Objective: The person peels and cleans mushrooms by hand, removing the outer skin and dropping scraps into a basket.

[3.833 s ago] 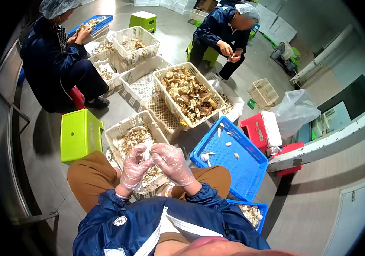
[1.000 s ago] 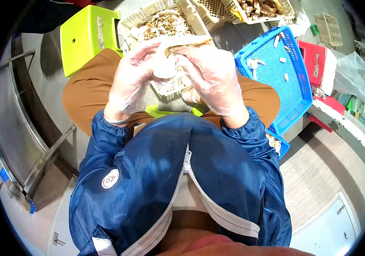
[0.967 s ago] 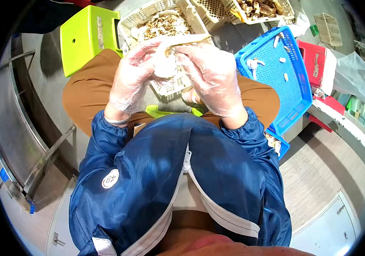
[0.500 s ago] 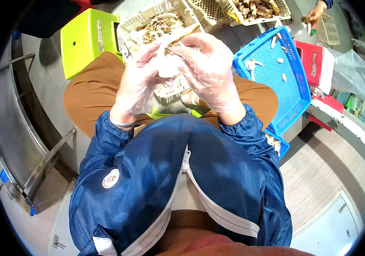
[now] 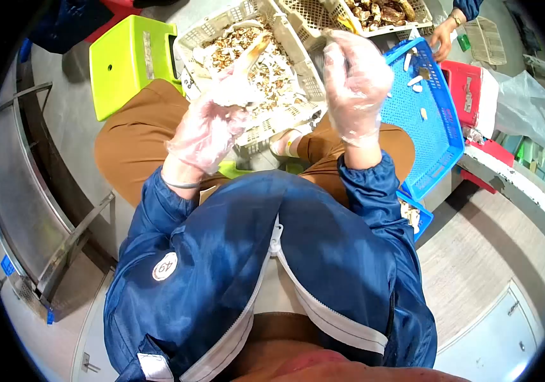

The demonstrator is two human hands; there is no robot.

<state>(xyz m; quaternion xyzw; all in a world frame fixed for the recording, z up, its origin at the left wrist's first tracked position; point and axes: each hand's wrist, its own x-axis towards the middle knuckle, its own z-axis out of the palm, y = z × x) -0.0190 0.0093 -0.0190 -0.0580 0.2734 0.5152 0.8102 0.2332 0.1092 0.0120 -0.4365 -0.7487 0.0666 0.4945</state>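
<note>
My left hand point(image 5: 205, 130), in a clear plastic glove, is closed around a pale mushroom point(image 5: 247, 60) whose long yellowish part points up and to the right. Below it lies a cream crate point(image 5: 314, 86) with brown and white mushroom pieces point(image 5: 272, 79). Apart from the mushroom, my gloved right hand point(image 5: 356, 86) is raised between the crate and a blue tray point(image 5: 422, 156). Its fingers are curled together; what they pinch, if anything, is too small to make out. A few white pieces point(image 5: 417, 81) lie in the tray.
A co-worker's hand point(image 5: 443, 39) is at the tray's far edge. Behind stands a crate of brown mushrooms point(image 5: 381, 14). A green stool point(image 5: 120, 60) stands left, a red stool point(image 5: 460, 95) right. A smaller blue tray point(image 5: 420, 219) holds pale pieces beside my right knee.
My right hand has let go of the mushroom and moved right. My left hand still holds it, slightly lower. The co-worker's hand has come left to the blue tray, where another piece now lies.
</note>
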